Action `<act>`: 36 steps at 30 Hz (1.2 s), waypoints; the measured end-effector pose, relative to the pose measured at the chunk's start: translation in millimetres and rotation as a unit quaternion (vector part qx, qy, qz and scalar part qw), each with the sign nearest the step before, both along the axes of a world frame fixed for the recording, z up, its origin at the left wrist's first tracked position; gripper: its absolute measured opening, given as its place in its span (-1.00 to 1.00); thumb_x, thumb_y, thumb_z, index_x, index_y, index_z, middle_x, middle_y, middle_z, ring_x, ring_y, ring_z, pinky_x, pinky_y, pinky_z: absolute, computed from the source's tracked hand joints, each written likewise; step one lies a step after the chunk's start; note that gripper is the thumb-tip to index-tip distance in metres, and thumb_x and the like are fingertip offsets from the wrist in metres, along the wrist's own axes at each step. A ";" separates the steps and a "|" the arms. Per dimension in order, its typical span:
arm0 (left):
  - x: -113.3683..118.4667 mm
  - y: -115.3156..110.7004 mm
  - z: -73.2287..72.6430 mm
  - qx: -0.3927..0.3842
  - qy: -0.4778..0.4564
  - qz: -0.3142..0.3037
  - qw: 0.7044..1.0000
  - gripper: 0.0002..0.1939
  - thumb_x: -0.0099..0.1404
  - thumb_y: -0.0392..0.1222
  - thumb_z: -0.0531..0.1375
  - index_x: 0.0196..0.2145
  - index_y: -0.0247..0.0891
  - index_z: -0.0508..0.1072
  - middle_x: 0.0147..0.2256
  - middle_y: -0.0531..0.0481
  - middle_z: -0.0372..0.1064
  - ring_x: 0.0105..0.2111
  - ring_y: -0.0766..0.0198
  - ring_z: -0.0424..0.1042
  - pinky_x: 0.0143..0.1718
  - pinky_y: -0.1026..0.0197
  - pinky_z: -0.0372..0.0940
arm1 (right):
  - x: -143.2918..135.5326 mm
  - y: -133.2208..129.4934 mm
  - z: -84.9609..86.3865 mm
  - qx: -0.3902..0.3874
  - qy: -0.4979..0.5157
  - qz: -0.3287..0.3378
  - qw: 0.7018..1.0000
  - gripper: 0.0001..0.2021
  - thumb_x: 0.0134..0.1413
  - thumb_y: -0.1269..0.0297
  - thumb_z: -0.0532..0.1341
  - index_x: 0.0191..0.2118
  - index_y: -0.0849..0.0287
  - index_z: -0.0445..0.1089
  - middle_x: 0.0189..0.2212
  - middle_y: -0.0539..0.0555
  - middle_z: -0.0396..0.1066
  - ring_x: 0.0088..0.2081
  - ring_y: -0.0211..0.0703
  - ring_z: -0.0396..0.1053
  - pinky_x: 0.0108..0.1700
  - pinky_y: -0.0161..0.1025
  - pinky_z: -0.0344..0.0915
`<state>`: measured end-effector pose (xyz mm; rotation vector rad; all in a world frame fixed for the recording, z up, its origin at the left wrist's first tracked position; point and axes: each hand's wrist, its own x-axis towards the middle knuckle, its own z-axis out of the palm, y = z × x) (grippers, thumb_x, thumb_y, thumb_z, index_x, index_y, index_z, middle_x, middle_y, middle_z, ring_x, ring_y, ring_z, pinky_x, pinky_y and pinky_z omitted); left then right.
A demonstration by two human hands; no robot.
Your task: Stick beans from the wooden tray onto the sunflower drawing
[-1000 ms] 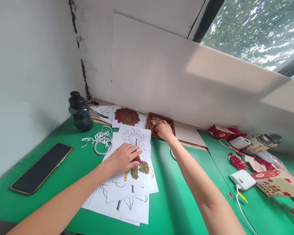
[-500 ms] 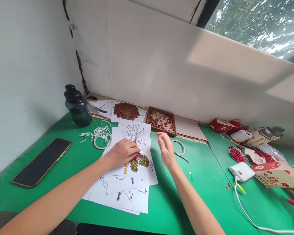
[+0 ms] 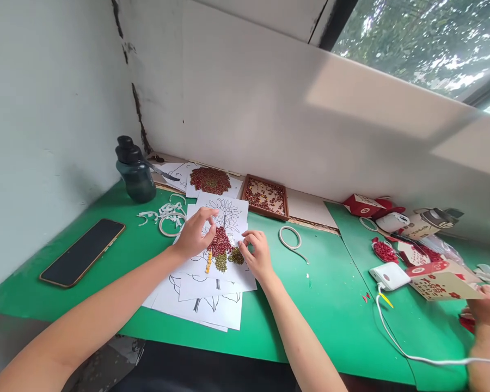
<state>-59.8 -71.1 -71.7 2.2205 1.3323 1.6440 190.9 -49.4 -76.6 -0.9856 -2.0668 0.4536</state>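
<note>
Sheets with line drawings of flowers (image 3: 200, 313) lie stacked on the green table. On the top sheet are a cluster of red beans (image 3: 219, 243), patches of green beans (image 3: 221, 263) and a short row of yellow pieces (image 3: 208, 262). My left hand (image 3: 198, 231) hovers at the left edge of the red cluster, thumb and fingers apart, with nothing visible between them. At the right side of the beans is my right hand (image 3: 256, 253), its fingers curled and apart near a small clear, shiny item (image 3: 233, 239); nothing shows in its grasp.
A phone (image 3: 83, 252), white scraps (image 3: 169, 211) and a dark bottle (image 3: 135, 174) are on the left. Behind stand a bean tray (image 3: 266, 197) and a bean picture (image 3: 209, 180). On the right, another person's hand (image 3: 488, 307) holds a red-and-cream box (image 3: 443, 280) near a white device (image 3: 389, 276).
My left hand has lifted off the beans and opened, uncovering the red cluster. My right hand has come in to the sheet's right side. The other person's hand shows more fully.
</note>
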 end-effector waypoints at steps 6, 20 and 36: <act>7.3 -1.2 -2.6 -0.003 0.055 -0.046 0.997 -0.56 0.49 -0.41 0.10 0.23 -0.07 0.25 -0.02 -0.06 0.43 -0.20 0.25 0.52 -0.03 0.07 0.48 | -7.7 -7.1 4.1 -0.012 -0.035 0.053 0.998 -0.83 0.32 0.32 0.26 -0.33 0.01 0.31 -0.11 0.12 0.56 0.00 0.09 0.38 0.08 0.12 0.39; -28.7 16.9 1.7 -0.148 0.149 0.128 0.969 -0.62 0.43 -0.34 0.14 0.15 -0.21 0.49 0.09 -0.16 0.46 0.05 -0.03 0.48 0.09 -0.09 0.43 | -2.4 -0.3 3.6 -0.036 -0.011 0.033 0.999 -0.86 0.35 0.32 0.26 -0.30 0.02 0.36 -0.15 0.09 0.57 -0.01 0.09 0.38 0.08 0.11 0.33; -28.0 30.5 -11.8 -0.187 0.250 0.024 0.950 -0.66 0.56 -0.16 0.11 0.12 -0.20 0.61 0.15 -0.10 0.55 0.12 -0.05 0.42 0.16 -0.18 0.38 | -0.2 4.2 2.3 -0.022 -0.005 0.011 1.000 -0.88 0.34 0.35 0.21 -0.25 0.01 0.46 -0.19 0.10 0.59 -0.07 0.10 0.43 0.03 0.09 0.37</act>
